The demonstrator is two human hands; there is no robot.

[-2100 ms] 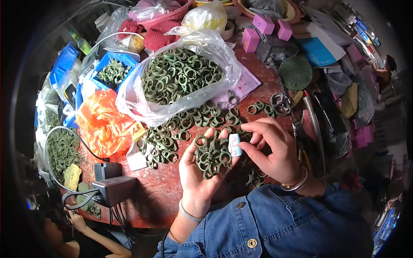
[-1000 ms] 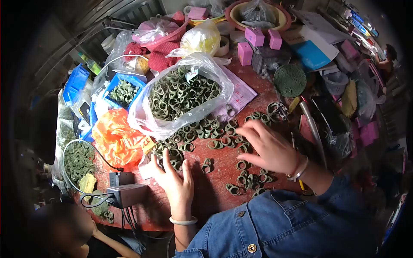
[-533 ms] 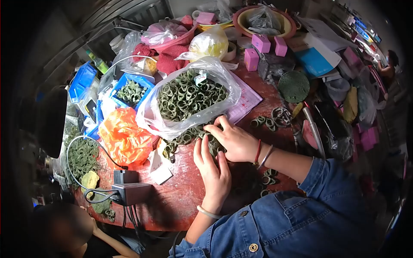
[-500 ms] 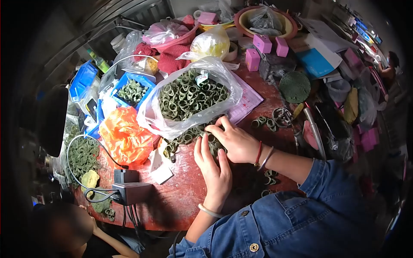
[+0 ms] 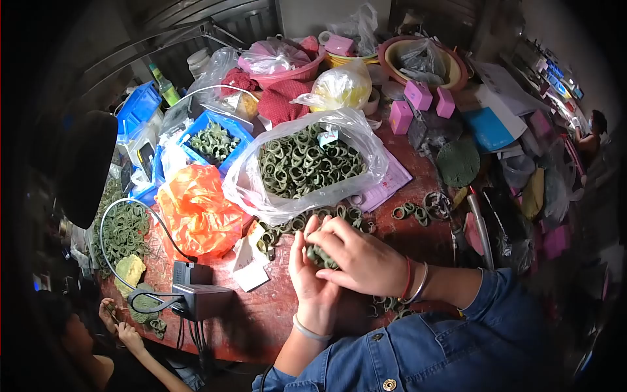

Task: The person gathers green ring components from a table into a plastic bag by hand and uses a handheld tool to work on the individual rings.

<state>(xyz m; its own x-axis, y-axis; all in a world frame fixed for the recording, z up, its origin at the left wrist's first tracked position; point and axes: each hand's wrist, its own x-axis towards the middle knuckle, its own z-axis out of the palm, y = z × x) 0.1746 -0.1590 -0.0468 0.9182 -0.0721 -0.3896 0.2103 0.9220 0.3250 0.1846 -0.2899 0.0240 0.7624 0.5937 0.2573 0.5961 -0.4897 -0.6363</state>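
My left hand (image 5: 311, 287) is cupped, palm up, around a small bunch of green rings (image 5: 322, 257). From the right, my right hand (image 5: 372, 261) closes over the same bunch with curled fingers, hiding most of it. Just beyond my hands, more loose green rings (image 5: 349, 214) lie on the red table (image 5: 261, 313). Behind those stands an open clear plastic bag (image 5: 243, 196) filled with similar rings, with a small paper label (image 5: 328, 137) on top. Some rings on the table are partly covered by my right wrist.
Left of the bag are a blue bin (image 5: 238, 147) of green pieces and an orange plastic bag (image 5: 199, 206). A power adapter (image 5: 204, 302) with cables sits at the front left. Pink blocks (image 5: 418, 95) and a metal-handled tool (image 5: 480, 228) lie right. A co-worker's hands (image 5: 124, 330) are at lower left.
My hands have drawn back from the bag toward me and come together around the bunch of rings. The camera view has shifted slightly. The co-worker's hands have come into clearer view.
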